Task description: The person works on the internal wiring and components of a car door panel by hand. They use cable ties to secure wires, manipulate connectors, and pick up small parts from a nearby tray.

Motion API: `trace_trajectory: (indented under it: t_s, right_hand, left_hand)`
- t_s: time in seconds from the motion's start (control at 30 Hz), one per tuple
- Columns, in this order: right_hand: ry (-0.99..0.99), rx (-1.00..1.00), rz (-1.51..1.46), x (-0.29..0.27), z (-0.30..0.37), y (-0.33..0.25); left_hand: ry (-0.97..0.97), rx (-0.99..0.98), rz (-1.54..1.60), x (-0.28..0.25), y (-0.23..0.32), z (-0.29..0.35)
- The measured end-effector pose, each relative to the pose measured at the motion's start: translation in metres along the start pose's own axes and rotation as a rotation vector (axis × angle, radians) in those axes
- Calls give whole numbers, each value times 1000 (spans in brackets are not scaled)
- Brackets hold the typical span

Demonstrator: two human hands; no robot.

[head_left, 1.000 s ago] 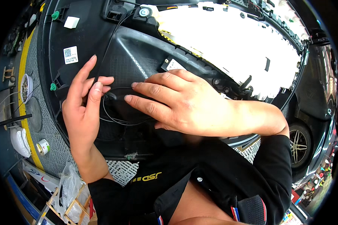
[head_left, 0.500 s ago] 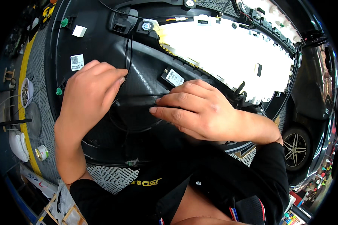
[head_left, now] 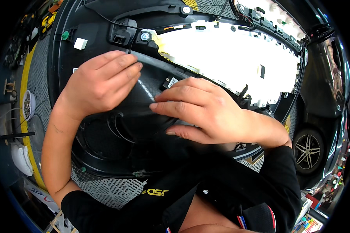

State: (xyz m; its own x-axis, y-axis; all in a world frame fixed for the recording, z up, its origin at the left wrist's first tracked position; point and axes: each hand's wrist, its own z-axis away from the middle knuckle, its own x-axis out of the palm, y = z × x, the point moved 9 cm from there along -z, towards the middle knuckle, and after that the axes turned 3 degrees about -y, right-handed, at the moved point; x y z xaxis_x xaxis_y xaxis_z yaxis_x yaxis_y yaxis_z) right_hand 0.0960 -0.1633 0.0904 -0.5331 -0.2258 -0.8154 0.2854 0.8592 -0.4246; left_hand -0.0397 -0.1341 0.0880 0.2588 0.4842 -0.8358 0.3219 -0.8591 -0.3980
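A large black car door trim panel (head_left: pixel 99 43) lies back side up before me. Above its middle left, my left hand (head_left: pixel 103 81) has its fingers curled together at a thin black cable (head_left: pixel 130 46), which runs up toward a black bracket (head_left: pixel 122 34); the thumb and the exact grip are hidden. My right hand (head_left: pixel 200 110) hovers over or touches the panel's middle, thumb spread from the fingers, with nothing visible between them. Just beyond its fingertips sits a small black box with a white label (head_left: pixel 170 82). A loose cable loop (head_left: pixel 116 130) shows below my left hand.
A bright white pad (head_left: pixel 225 54) covers the panel's upper right. A white block (head_left: pixel 80 43) and a green clip (head_left: pixel 65 35) sit at upper left. A bowl of small parts (head_left: pixel 28 105) stands at far left; a dark car with a wheel (head_left: pixel 307 151) is at right.
My left hand has moved up and slightly right along the cable, now covering most of the white label on the panel. My right thumb has spread away from the fingers. The view has shifted slightly.
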Motion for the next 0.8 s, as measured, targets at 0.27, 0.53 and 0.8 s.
trace_trajectory:
  t_s: [0.27, 0.53, 0.8]
  right_hand:
    - [-20, 230, -91, 9, -3, 18]
    - [-115, 465, -183, 29, -2, 34]
    - [-65, 381, -912, 47, 4, 15]
  left_hand:
    - [18, -221, 264, 29, 4, -33]
    - [111, -487, 223, 40, 0, -40]
    - [73, -486, 11, 54, 5, -42]
